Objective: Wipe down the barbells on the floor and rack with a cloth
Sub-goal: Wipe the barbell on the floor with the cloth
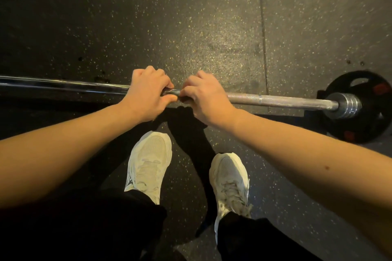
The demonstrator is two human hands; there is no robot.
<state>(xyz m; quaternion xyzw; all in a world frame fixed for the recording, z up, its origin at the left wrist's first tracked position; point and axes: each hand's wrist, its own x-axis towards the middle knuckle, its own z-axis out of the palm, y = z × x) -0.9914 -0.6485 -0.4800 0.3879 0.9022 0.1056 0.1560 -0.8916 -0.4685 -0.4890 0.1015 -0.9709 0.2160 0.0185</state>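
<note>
On the dark, yellow-flecked rubber floor [212, 27], just ahead of two pale mesh trainers [148, 163], a long steel barbell [286, 100] lay with its long axis running left to right across the view. Both hands were on its middle, almost touching each other: the left hand [146, 96] and the right hand [204, 98], fingers curled over the shaft. A dark shape hung below them; whether it was the cloth or a shadow, I could not tell. The matte knurled stretch ran rightward from the right hand to a black round weight plate [335, 127], so that hand was nearer it; the shinier stretch ran leftward. Red marks on the plate were too small to read.
</note>
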